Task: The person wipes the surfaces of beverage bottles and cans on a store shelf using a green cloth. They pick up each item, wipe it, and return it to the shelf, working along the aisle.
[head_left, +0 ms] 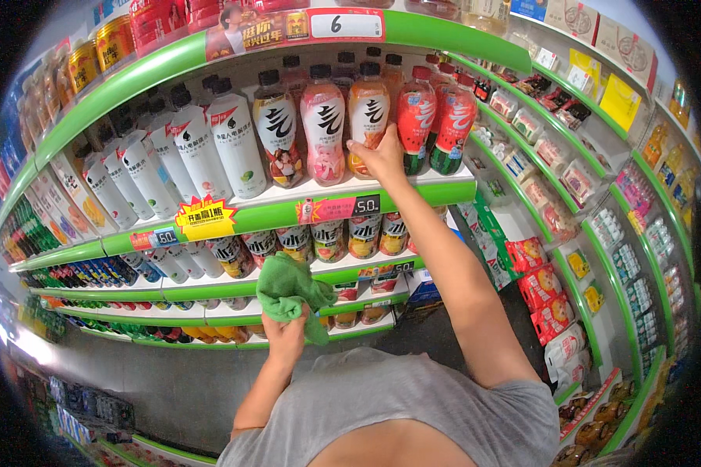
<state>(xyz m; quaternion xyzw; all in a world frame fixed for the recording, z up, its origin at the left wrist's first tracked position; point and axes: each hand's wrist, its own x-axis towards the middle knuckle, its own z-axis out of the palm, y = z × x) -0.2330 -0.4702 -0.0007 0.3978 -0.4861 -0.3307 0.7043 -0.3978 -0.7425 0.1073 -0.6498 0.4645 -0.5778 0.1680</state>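
My right hand (380, 159) reaches up to the shelf and is closed around the lower part of a drink bottle (368, 110) with a white and orange label and dark cap. The thumb lies across its front; the other fingers are partly hidden behind it. Just left of it stands a pink drink bottle (324, 128). Two red bottles with green bases, one a red-capped bottle (417, 117), stand close to the right of that hand. Lower down, my left hand (285, 336) grips a bunched green cloth (288, 289) in front of the lower shelves.
White bottles (237, 148) fill the shelf to the left. A green shelf edge (273, 208) with price tags and a yellow starburst sign (204, 219) runs below them. Lower shelves hold more drinks. Another shelf unit (557, 187) stands at the right, with red packages (539, 284) low down.
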